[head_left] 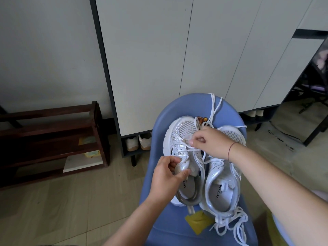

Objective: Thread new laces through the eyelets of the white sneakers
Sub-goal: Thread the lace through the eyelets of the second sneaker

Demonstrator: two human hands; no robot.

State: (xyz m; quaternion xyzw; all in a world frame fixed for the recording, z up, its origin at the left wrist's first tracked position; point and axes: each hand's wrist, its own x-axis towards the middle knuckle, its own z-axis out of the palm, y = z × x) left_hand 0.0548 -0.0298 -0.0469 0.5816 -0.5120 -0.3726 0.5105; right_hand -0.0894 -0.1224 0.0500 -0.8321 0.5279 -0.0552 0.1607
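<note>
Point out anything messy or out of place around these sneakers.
A tangled heap of white laces sprawls on the blue chair behind one sneaker's heel, and a yellow scrap pokes out beneath the heels. Nothing looks damaged.

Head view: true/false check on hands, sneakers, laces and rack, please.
1. The left white mesh sneaker and the right white mesh sneaker both lie on the blue plastic chair. True.
2. The right hand pinches a white lace over the left sneaker. True.
3. The left hand rests flat on the floor. False: it grips the left sneaker by its tongue.
4. The dark wooden shoe rack stands right of the chair. False: it stands to the left.
5. Loose white laces are heaped at the chair's near right. True.
</note>
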